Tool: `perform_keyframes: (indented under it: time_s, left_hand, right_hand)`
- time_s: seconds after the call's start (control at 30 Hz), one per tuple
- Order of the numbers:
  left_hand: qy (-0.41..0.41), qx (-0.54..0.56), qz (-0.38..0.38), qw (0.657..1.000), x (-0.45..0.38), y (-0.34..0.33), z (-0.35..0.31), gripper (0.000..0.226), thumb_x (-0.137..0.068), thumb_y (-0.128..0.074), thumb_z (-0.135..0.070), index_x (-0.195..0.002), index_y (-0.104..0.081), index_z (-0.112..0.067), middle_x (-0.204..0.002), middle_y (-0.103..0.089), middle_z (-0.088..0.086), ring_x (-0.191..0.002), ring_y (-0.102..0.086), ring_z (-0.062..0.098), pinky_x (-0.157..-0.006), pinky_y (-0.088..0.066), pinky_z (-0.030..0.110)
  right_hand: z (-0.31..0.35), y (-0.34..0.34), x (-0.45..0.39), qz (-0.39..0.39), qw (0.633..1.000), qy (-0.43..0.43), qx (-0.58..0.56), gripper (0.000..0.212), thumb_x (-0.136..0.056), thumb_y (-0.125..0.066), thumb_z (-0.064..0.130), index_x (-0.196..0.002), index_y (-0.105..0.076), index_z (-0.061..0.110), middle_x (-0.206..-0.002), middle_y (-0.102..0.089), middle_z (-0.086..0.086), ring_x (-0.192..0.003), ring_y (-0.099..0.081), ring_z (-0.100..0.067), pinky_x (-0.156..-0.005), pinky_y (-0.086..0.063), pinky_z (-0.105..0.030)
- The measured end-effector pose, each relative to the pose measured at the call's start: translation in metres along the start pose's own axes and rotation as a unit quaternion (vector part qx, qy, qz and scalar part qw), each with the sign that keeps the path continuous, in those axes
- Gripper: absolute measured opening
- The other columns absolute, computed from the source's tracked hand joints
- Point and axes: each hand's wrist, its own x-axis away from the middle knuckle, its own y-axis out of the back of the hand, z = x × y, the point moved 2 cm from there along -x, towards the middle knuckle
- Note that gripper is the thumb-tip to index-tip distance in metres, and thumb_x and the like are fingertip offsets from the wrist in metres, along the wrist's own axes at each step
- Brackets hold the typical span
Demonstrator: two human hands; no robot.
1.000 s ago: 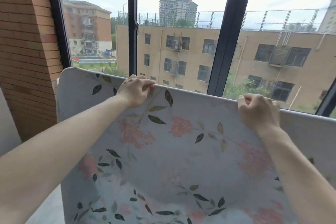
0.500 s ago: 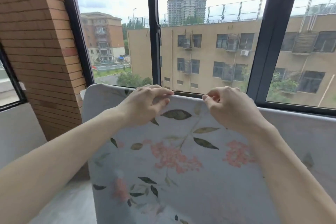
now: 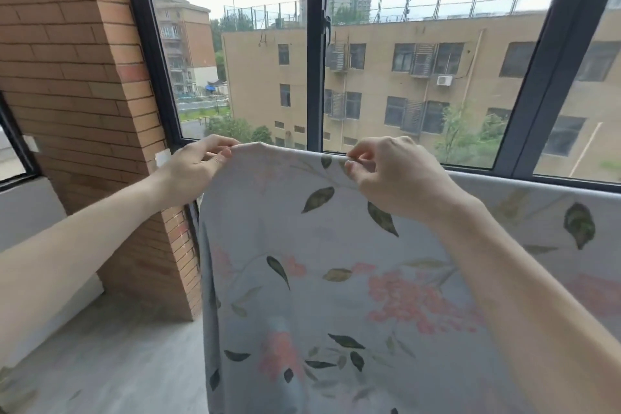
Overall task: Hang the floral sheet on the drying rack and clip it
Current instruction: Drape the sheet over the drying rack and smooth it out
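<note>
The floral sheet (image 3: pixel 336 279), pale grey with pink flowers and dark leaves, hangs in front of me, its top edge running level to the right. My left hand (image 3: pixel 198 166) pinches the sheet's top left corner between thumb and fingers. My right hand (image 3: pixel 393 175) pinches the top edge a short way to the right of it. The drying rack is hidden behind the cloth. No clip shows.
A brick pillar (image 3: pixel 84 94) stands close on the left. Dark window frames (image 3: pixel 316 44) run behind the sheet, with buildings outside. Grey floor (image 3: pixel 111 363) lies at the lower left, beside a pale wall.
Both hands have slid left along the top edge. My left hand now holds the sheet's left corner, and my right hand has come closer to it. The view has turned left.
</note>
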Motion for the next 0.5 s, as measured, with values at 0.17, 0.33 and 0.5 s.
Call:
perform_keyframes:
  time_s: [0.17, 0.33, 0.5]
  left_hand:
    - [-0.003, 0.078, 0.075, 0.994, -0.009, 0.008, 0.057, 0.026, -0.109, -0.049, -0.032, -0.101, -0.074, -0.038, -0.102, -0.077, -0.012, -0.105, -0.070, 0.022, -0.093, -0.057, 0.045]
    - [-0.061, 0.094, 0.085, 0.990, -0.007, 0.006, 0.093, 0.048, -0.087, -0.059, -0.074, -0.104, -0.074, -0.031, -0.097, -0.078, 0.002, -0.093, -0.074, 0.034, -0.085, -0.059, 0.058]
    - [-0.148, 0.052, -0.013, 0.988, -0.003, 0.005, 0.105, 0.019, -0.093, -0.073, -0.041, -0.087, -0.080, -0.025, -0.075, -0.076, -0.008, -0.069, -0.070, 0.019, -0.068, -0.058, 0.042]
  right_hand:
    - [0.053, -0.040, -0.028, -0.035, 0.999, -0.032, -0.003, 0.026, -0.099, -0.054, 0.039, -0.110, -0.075, 0.029, -0.103, -0.075, 0.005, -0.094, -0.067, -0.023, -0.083, -0.056, -0.038]
    - [0.077, -0.077, -0.036, -0.138, 0.983, -0.081, 0.087, 0.049, -0.103, -0.042, 0.054, -0.073, -0.063, 0.021, -0.068, -0.062, 0.005, -0.073, -0.060, -0.027, -0.073, -0.039, -0.035]
    - [0.080, -0.075, -0.030, -0.165, 0.970, -0.126, 0.124, 0.062, -0.104, -0.036, 0.057, -0.062, -0.053, 0.015, -0.059, -0.057, 0.002, -0.068, -0.055, -0.030, -0.069, -0.035, -0.036]
